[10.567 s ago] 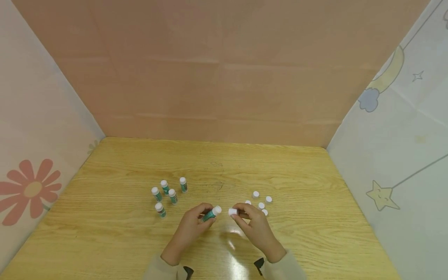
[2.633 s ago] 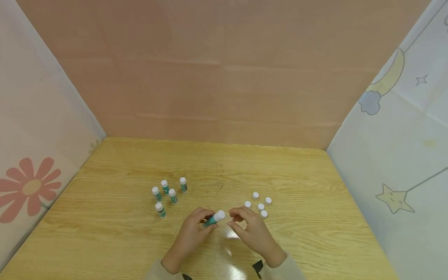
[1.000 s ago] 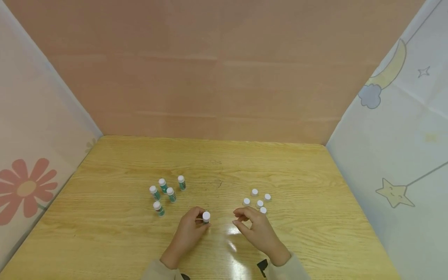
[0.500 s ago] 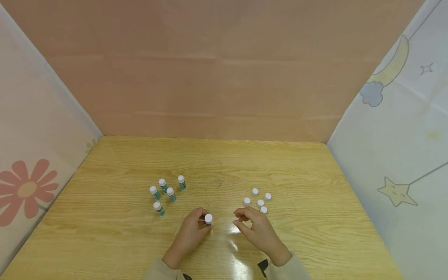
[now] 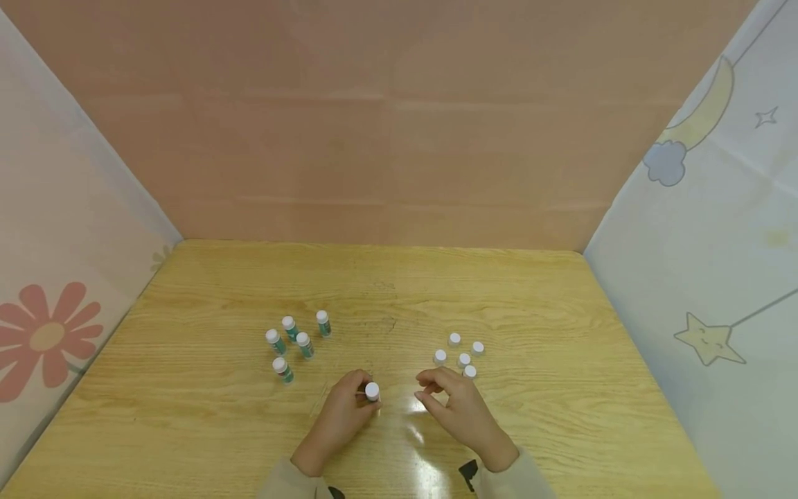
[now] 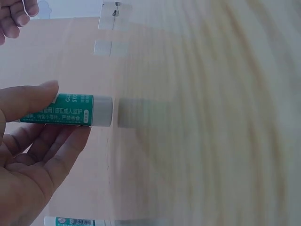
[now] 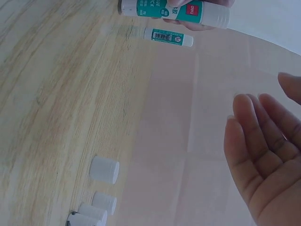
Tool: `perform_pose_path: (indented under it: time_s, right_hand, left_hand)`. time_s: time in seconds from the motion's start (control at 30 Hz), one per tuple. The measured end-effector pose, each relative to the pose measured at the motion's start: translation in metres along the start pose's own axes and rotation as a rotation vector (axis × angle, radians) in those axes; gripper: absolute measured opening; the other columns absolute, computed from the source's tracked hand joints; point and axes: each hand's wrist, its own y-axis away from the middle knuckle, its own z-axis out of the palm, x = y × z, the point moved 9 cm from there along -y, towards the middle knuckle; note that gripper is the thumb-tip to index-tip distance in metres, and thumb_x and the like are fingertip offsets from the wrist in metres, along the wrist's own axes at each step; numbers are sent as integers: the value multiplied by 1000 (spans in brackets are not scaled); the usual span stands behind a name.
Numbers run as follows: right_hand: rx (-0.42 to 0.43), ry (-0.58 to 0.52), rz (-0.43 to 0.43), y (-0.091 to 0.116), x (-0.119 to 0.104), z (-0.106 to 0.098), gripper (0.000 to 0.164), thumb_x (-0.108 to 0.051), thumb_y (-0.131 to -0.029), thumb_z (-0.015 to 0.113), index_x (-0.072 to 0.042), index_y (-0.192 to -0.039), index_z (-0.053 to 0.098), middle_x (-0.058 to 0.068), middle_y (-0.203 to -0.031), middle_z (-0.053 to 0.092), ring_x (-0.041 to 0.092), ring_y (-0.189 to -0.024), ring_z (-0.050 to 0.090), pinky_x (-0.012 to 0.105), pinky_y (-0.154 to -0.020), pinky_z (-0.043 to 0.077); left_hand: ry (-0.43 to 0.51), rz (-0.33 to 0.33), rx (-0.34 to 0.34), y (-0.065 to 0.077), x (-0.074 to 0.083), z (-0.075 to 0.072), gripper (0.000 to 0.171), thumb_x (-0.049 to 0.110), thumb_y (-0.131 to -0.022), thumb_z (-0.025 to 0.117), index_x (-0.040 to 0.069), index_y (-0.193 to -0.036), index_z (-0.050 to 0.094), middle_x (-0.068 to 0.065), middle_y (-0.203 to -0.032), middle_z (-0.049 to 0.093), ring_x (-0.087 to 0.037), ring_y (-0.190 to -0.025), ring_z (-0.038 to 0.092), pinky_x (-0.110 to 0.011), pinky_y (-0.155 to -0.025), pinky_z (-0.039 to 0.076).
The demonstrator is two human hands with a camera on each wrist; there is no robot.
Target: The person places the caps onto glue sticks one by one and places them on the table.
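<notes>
My left hand (image 5: 339, 412) holds a green-and-white glue stick (image 6: 77, 109) between thumb and fingers. The stick stands upright, its white cap (image 5: 372, 391) uppermost in the head view. In the left wrist view its white base is at the tabletop or just above it; I cannot tell whether they touch. My right hand (image 5: 458, 409) hovers to the right of the stick, fingers loosely bent, with nothing between thumb and fingertips. Several loose white caps (image 5: 440, 357) lie on the table just beyond the right hand.
Several white-topped glue sticks (image 5: 305, 345) stand upright in a loose group on the left of the wooden table (image 5: 386, 277). A plain backdrop (image 5: 386, 159) rises at the table's far edge, with printed sheets (image 5: 711, 263) at both sides.
Earlier my right hand held a white cap beside the tilted glue stick; now the cap is on the stick and that hand is empty. My left hand has turned the stick upright.
</notes>
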Motion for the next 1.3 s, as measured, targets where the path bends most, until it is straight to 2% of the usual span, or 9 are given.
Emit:
perform_pose_path:
  time_s: [0.33,0.57,1.0,1.3]
  right_hand:
    - [2,8,-11,1,0,1,20,-1,-72,66,-2,-90,58,4,-83,60,10,-69,56,23,-60,48]
    - [16,52,-74,1,-5,-1,21,-2,-69,67,0,-88,58,5,-81,60,11,-66,56,23,-59,48]
    - [26,69,-98,5,-5,-2,22,-2,-69,67,0,-88,58,4,-81,60,10,-66,56,22,-58,48]
    - [28,68,-129,6,-9,-4,20,-2,-71,65,2,-89,57,6,-80,60,12,-65,56,24,-58,49]
  left_hand:
    - [6,5,-15,0,-2,3,23,-6,-73,64,1,-89,49,-6,-91,49,-22,-87,54,-19,-71,47]
    - [2,7,-29,0,-1,4,24,-6,-73,64,0,-91,49,-6,-91,49,-22,-88,54,-20,-72,47]
    - [-158,25,-14,1,0,4,23,0,-73,66,5,-90,51,-1,-88,49,-14,-79,48,-26,-67,46]
    - [-143,41,-23,4,6,1,30,1,-73,67,-1,-99,51,-6,-96,50,-21,-88,51,-28,-75,47]
